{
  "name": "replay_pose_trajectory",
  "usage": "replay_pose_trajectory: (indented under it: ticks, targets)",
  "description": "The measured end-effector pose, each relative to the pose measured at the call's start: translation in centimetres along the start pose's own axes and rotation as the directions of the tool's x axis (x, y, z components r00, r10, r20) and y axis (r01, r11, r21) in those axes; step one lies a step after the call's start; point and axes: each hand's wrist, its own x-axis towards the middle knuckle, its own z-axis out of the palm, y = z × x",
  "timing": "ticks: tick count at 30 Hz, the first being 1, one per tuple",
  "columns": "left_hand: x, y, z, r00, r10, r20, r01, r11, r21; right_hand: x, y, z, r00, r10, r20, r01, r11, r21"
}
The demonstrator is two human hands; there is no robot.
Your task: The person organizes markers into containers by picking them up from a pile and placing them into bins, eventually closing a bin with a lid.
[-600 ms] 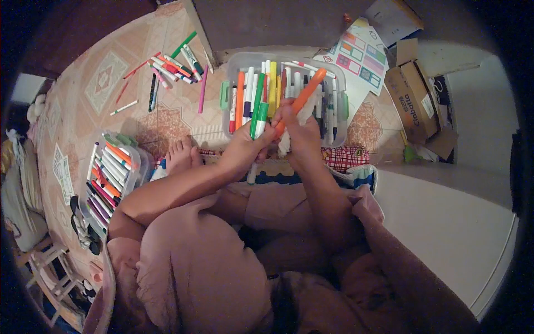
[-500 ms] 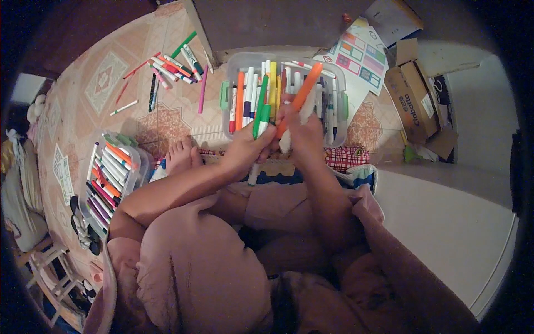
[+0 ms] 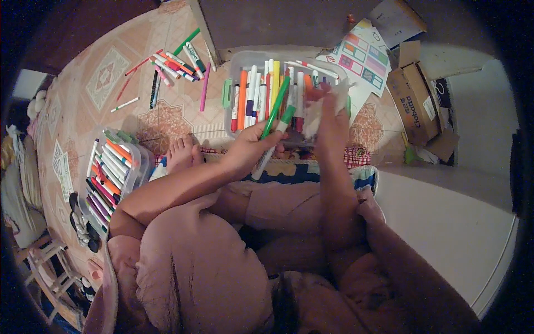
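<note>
My left hand [image 3: 250, 146] is closed around a green pen [image 3: 276, 106] and a white marker with a green cap [image 3: 285, 119]. Both lean up to the right, and the marker's white end sticks out below the hand. Over the right part of a clear plastic box [image 3: 229, 119] is my right hand [image 3: 332, 119], smeared by motion, with a crumpled white tissue [image 3: 314, 118] in its grip. Upright markers and pens fill the box: white, orange, yellow, red and purple ones show. My right hand and the tissue hide part of its contents.
A second clear box [image 3: 143, 170] full of markers stands at left. Loose markers [image 3: 177, 67] lie on the tiled floor [image 3: 111, 78] behind. At right are a printed sheet [image 3: 359, 61], an opened cardboard box [image 3: 414, 103] and a white surface [image 3: 434, 222]. My bare foot [image 3: 181, 156] rests before the box.
The orange marker has left my right hand, which has moved right over the box with the tissue. My left hand has shifted slightly right, tilting the green pen and marker more.
</note>
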Motion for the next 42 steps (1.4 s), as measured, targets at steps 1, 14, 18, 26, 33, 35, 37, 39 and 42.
replay_pose_trajectory:
  ticks: [1,14,18,26,33,35,37,39,42]
  targets:
    - [0.0,0.0,0.2,1.0,0.007,0.015,-0.007,1.0,0.012,-0.9,-0.2,0.9,0.995,0.081,0.049,-0.079,0.996,-0.052]
    - [-0.2,0.0,0.4,0.988,-0.154,0.034,0.148,0.981,0.125,0.4,-0.7,-0.2,0.969,0.161,-0.186,-0.104,0.953,0.286]
    - [-0.2,-0.5,-0.4,0.974,-0.207,0.096,0.184,0.96,0.211,-0.4,-0.1,0.7,0.981,0.191,-0.035,-0.165,0.915,0.367]
    - [-0.7,1.1,0.7,0.983,-0.183,0.025,0.168,0.939,0.301,-3.0,1.4,2.5,0.962,0.131,0.24,-0.144,0.989,0.037]
    - [0.3,-0.4,0.2,0.993,-0.115,0.028,0.108,0.98,0.167,-0.7,-0.6,-0.4,0.978,-0.205,0.031,0.193,0.843,-0.502]
    - [0.2,-0.9,-0.7,0.994,-0.11,-0.013,0.111,0.987,0.115,0.7,-1.1,-1.8,0.985,-0.169,-0.017,0.137,0.847,-0.514]
    - [0.2,-0.4,-0.6,0.989,-0.134,-0.061,0.138,0.988,0.074,1.7,-1.6,-3.0,0.986,-0.159,-0.041,0.106,0.804,-0.585]
    - [0.2,-0.2,-0.6,0.987,-0.137,-0.084,0.137,0.991,0.0,2.4,-1.5,-3.9,0.986,-0.165,-0.024,0.101,0.708,-0.699]
    - [0.2,-0.3,-0.6,0.993,-0.082,-0.082,0.076,0.994,-0.077,3.1,-0.1,-4.6,0.979,-0.197,0.053,0.124,0.368,-0.921]
